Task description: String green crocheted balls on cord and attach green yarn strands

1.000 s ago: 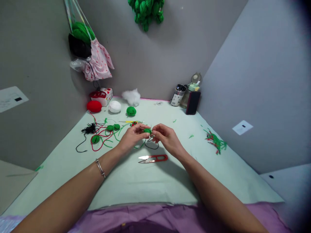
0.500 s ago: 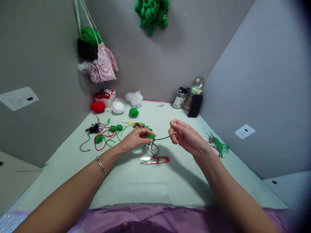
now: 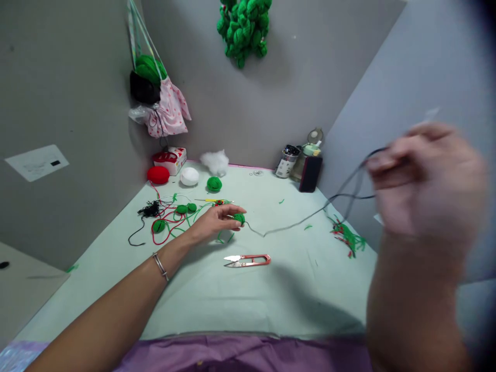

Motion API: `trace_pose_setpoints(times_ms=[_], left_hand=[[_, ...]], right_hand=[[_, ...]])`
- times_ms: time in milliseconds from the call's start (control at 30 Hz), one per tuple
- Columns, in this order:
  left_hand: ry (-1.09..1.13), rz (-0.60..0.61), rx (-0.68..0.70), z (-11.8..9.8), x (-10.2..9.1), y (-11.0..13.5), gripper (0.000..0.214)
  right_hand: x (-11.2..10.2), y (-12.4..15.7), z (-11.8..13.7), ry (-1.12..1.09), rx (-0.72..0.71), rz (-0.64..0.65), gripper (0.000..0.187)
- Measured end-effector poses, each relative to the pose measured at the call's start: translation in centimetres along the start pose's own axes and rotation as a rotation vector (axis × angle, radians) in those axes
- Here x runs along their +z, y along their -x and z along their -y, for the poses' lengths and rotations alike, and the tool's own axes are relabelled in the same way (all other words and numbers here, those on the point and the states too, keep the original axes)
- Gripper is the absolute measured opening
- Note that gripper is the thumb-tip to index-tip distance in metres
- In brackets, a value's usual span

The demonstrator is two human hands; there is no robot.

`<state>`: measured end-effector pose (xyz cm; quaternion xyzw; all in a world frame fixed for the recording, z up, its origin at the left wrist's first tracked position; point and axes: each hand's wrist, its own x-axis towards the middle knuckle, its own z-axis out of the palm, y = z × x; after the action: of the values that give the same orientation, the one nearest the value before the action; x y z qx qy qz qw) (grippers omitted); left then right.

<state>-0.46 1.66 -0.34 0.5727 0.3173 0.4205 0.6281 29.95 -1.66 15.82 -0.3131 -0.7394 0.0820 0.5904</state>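
Pinching a small green ball [image 3: 239,219] between thumb and fingers, the left hand [image 3: 212,224] rests near the centre of the frame as I look on remotely through the head camera. From the ball, a black thread [image 3: 292,227] sags, then climbs toward the right edge, where it doubles into a loop at the right hand [image 3: 424,178]. That hand is raised and blurred, its fingers curled closed on the thread; I cannot tell whether they grip a needle as well.

Just below the centre I see red-handled snips [image 3: 248,261] lying on the pale table [image 3: 217,310], blades pointing left. Left of centre spread a yellow-handled hook [image 3: 212,200], green knitted pieces [image 3: 158,226], looping red yarn [image 3: 166,242] and a black thread tangle [image 3: 150,208].

Farther back, left of centre, I make out a red yarn ball [image 3: 158,175], a white ball [image 3: 189,176], a green yarn ball [image 3: 214,184] and white fluff [image 3: 215,163]. Right of centre, a dark phone [image 3: 311,174] leans upright; lower, toward the right, lie green and red clippings [image 3: 349,236]. At top centre, a green cluster [image 3: 246,31] hangs against the wall.
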Motion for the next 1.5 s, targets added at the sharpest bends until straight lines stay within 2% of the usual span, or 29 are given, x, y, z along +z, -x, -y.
trace_pose_setpoints(times_ms=[33,67,100,133,200,300,433,533,1000,1267,1400,1500], left_hand=[[0.052,-0.004,0.0,0.0,0.0,0.0,0.037],[0.088,-0.006,0.007,0.0,-0.1,0.0,0.037],[0.106,-0.006,0.015,0.0,-0.1,0.0,0.036],[0.107,-0.007,0.022,0.0,-0.1,0.0,0.034],[0.087,-0.011,0.037,0.0,-0.1,0.0,0.032],[0.077,-0.002,0.047,0.0,-0.2,0.1,0.033],[0.061,-0.013,0.034,-0.3,0.0,0.2,0.031],[0.047,-0.047,0.033,-0.4,0.1,0.2,0.034],[-0.027,-0.064,0.082,0.4,-0.5,-0.3,0.033],[-0.073,-0.12,0.106,0.2,-0.1,-0.4,0.033],[-0.073,-0.152,0.134,-0.2,0.3,-0.2,0.031],[-0.043,-0.167,0.151,-0.3,0.5,-0.1,0.031]], right_hand=[[2.3,0.9,-0.1,-0.146,0.148,-0.048,0.014],[4.4,1.8,-0.3,-0.22,0.236,-0.052,0.007],[6.1,2.8,-0.7,-0.23,0.253,-0.052,0.004],[7.5,3.7,-1.2,-0.187,0.28,0.002,0.005],[9.4,5.5,-2.1,-0.072,0.247,0.119,0.007],[10.7,7.4,-2.8,0.109,0.114,0.24,0.013],[11.3,8.4,-2.9,0.337,-0.075,0.289,0.02],[11.6,8.7,-2.9,0.417,-0.145,0.317,0.022],[12.0,9.1,-3.3,0.457,-0.229,0.343,0.02],[12.3,9.3,-3.0,0.502,-0.19,0.396,0.021],[12.7,9.5,-2.9,0.441,-0.103,0.373,0.019],[12.7,9.6,-3.0,0.323,0.013,0.373,0.017]])
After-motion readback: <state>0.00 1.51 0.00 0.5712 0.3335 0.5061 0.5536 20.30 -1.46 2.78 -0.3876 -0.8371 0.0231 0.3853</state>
